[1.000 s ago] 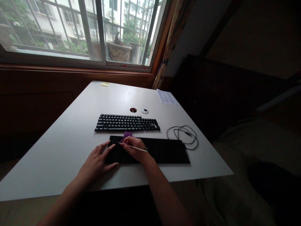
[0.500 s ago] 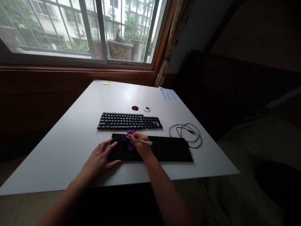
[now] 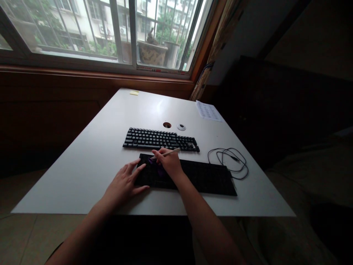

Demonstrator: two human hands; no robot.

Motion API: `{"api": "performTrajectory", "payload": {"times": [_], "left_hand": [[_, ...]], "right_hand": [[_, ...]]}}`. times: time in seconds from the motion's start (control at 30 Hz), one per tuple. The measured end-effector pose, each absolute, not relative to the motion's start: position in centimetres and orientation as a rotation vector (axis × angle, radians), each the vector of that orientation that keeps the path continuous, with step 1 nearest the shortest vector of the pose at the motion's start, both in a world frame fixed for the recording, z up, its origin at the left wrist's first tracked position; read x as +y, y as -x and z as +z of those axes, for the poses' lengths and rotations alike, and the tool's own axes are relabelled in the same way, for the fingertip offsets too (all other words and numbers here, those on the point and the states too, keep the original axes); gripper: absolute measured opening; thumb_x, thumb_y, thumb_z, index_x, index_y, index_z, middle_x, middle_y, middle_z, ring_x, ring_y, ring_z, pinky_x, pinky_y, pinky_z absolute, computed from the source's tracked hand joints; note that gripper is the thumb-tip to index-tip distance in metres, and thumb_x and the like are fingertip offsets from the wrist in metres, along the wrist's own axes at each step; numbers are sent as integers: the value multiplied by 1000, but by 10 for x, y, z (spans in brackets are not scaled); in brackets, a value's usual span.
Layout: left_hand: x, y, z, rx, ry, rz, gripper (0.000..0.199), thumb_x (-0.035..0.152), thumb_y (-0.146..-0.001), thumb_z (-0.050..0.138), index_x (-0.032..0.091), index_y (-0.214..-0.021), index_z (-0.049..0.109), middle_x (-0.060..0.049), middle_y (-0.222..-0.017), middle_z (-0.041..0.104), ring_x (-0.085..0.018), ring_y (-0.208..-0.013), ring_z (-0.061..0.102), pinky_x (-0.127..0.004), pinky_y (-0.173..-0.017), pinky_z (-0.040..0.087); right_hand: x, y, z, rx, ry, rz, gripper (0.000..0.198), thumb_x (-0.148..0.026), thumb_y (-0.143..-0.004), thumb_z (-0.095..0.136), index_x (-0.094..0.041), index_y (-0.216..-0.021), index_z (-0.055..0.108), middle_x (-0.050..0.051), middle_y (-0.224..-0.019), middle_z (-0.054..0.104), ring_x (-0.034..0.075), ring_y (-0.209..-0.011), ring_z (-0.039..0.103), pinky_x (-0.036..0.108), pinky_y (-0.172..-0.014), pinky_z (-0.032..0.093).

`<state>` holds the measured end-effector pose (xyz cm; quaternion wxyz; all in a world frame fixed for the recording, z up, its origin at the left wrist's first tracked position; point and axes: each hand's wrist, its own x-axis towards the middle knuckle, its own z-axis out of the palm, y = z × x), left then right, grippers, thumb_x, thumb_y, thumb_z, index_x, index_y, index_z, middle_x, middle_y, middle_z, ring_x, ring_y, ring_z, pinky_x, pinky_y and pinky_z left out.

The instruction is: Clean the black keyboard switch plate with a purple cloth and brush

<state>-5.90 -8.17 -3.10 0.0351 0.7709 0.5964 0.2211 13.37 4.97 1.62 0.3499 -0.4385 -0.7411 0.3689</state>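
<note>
A black keyboard base (image 3: 209, 178), seemingly without its keycaps, lies near the table's front edge. My left hand (image 3: 125, 181) rests at its left end, fingers spread over the corner and edge. In my right hand (image 3: 171, 164) is a slim white pen-like stick (image 3: 174, 151), pinched and slanted. Its tip is on the left part of the base, against a purple cloth (image 3: 150, 161). More of the cloth shows dimly under the right hand. Just behind the base sits a set of dark keycaps (image 3: 151, 139) arranged in keyboard rows.
A black cable (image 3: 244, 167) lies coiled on the white table (image 3: 91, 158) at the base's right end. Farther back are a round hole (image 3: 167, 125), its white cover (image 3: 181, 127), printed paper (image 3: 209, 111) and yellow sticky notes (image 3: 134, 92). A barred window stands behind.
The view has shifted, so the table appears farther right. My right hand has tipped the stick over, its rear end now higher, and less purple cloth shows. My left hand stays on the base.
</note>
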Motion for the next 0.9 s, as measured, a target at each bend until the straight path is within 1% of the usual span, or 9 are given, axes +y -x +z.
{"api": "performTrajectory", "payload": {"times": [0.1, 0.23, 0.43, 0.63, 0.77, 0.9], "left_hand": [[-82, 59, -32, 1833, -2365, 699, 75, 56, -88, 73, 26, -150, 44, -14, -155, 41, -37, -132, 50, -56, -112, 45], [-83, 59, -34, 1795, -2371, 767, 74, 56, -89, 71, 26, -149, 41, -15, -155, 41, -37, -134, 49, -57, -111, 45], [-84, 58, -33, 1792, -2356, 814, 73, 54, -88, 73, 24, -147, 41, -16, -154, 42, -38, -133, 50, -56, -111, 45], [-85, 57, -31, 1811, -2346, 787, 74, 53, -87, 75, 24, -146, 42, -16, -154, 43, -38, -134, 49, -56, -112, 45], [-85, 58, -31, 1805, -2345, 792, 75, 52, -86, 76, 23, -146, 43, -16, -154, 42, -38, -134, 48, -57, -113, 44], [-85, 58, -31, 1810, -2334, 766, 76, 52, -85, 78, 23, -146, 44, -16, -154, 42, -38, -134, 48, -56, -112, 44]], "right_hand": [[54, -122, 26, -2063, 1142, 790, 44, -48, -97, 63, -21, -62, 64, -2, -53, 67, 14, -53, 67, 21, -57, 44], [57, -113, 33, -2202, 1111, 601, 47, -44, -101, 58, -22, -61, 61, -1, -54, 66, 15, -58, 68, 21, -62, 42], [58, -119, 33, -2145, 1054, 623, 48, -49, -103, 53, -21, -64, 62, -1, -54, 65, 14, -55, 65, 21, -59, 40], [53, -131, 36, -2159, 971, 523, 55, -55, -104, 48, -21, -61, 58, 0, -55, 63, 13, -52, 59, 23, -58, 38], [55, -131, 28, -2296, 939, 462, 54, -55, -103, 49, -21, -63, 60, 2, -62, 68, 13, -57, 61, 24, -60, 37], [58, -126, 19, -2304, 978, 488, 50, -54, -102, 53, -21, -65, 62, 2, -66, 70, 14, -62, 64, 23, -64, 39]]}}
